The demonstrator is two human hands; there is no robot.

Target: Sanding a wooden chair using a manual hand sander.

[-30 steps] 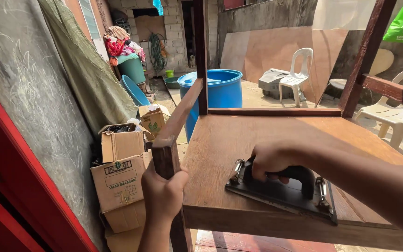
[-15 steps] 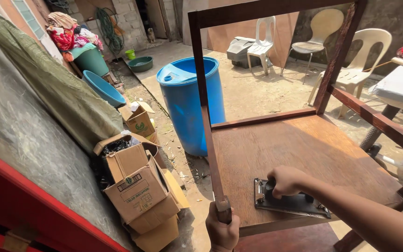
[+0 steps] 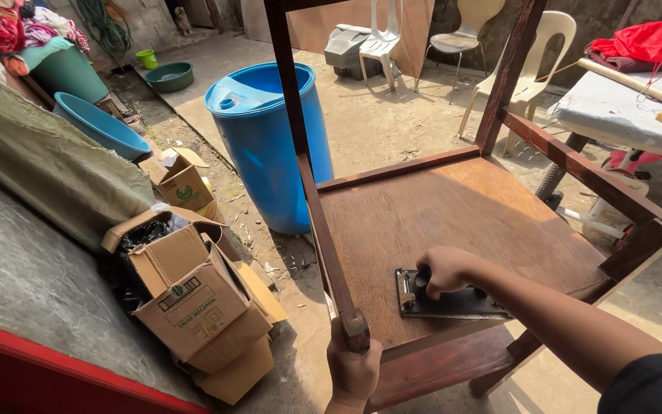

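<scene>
While the left hand wraps tight around the near end of the chair's dark wooden arm rail, apparently to steady the frame, the right hand is closed over the handle of a black hand sander, pressing it flat on the wooden seat panel near its front edge. Just beyond that grip the seat runs bare to the back rail. Off to the left hand's outer side sit cardboard boxes and a blue barrel.
</scene>
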